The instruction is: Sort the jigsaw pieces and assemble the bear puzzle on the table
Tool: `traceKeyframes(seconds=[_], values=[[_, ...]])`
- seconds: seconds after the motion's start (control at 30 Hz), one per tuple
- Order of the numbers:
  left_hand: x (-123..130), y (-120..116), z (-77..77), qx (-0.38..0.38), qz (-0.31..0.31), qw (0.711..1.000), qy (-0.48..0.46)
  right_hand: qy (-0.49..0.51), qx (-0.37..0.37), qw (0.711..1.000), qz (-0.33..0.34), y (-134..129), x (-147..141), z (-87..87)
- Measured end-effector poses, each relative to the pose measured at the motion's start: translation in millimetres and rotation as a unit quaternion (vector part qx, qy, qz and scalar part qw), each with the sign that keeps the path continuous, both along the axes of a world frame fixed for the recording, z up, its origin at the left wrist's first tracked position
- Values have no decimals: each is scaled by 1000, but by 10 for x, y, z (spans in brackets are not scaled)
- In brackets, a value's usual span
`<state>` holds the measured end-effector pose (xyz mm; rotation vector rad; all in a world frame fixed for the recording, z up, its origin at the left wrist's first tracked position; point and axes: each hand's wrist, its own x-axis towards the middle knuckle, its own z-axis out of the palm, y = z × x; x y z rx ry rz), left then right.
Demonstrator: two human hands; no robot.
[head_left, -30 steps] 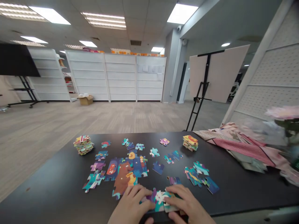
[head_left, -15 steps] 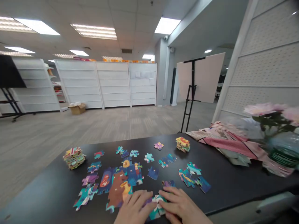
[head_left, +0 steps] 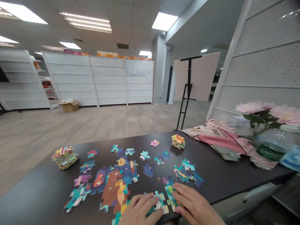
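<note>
My left hand point(head_left: 142, 210) lies on the table at the lower centre, fingers stretched and resting on teal puzzle pieces point(head_left: 160, 202) that partly show beside it. My right hand point(head_left: 193, 204) is to the right, fingers extended over the edge of a teal and yellow puzzle strip point(head_left: 170, 192) with a purple top end. A narrow gap of dark table separates these two groups. Left of my hands lies a joined puzzle section point(head_left: 114, 187) with a brown bear; its lower right part is hidden by my left hand.
Loose and joined pieces surround the bear section: a teal and white group point(head_left: 77, 197) at left, a dark blue piece point(head_left: 148, 170), and a teal-blue group point(head_left: 185, 172) at right. Piece stacks stand at left point(head_left: 65, 157) and back right point(head_left: 178, 141). Cloth point(head_left: 222, 139) and a bottle point(head_left: 269, 151) lie farther right.
My right hand has shifted right, away from my left hand, uncovering the teal and yellow strip and more of the teal pieces. The view has turned slightly to the right.
</note>
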<state>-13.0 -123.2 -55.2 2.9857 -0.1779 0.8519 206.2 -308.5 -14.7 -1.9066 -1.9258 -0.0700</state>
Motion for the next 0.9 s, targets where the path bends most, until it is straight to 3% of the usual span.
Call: traceKeyframes(seconds=[0.17,0.37,0.53,0.73,0.9], values=[[24,-33,25,20,-5,1000,-11,-41,-4,999,5,36,-41,12],[6,-5,7,18,-4,1000,14,-10,-18,1000,-21,-82,-151,126],[13,5,-15,20,2,1000,10,-32,15,999,4,-169,-98,22],[14,2,11,22,-7,1000,3,-125,17,992,-30,-40,-163,-42],[16,-9,42,40,-6,999,10,-150,21,988,-15,15,-192,-35]])
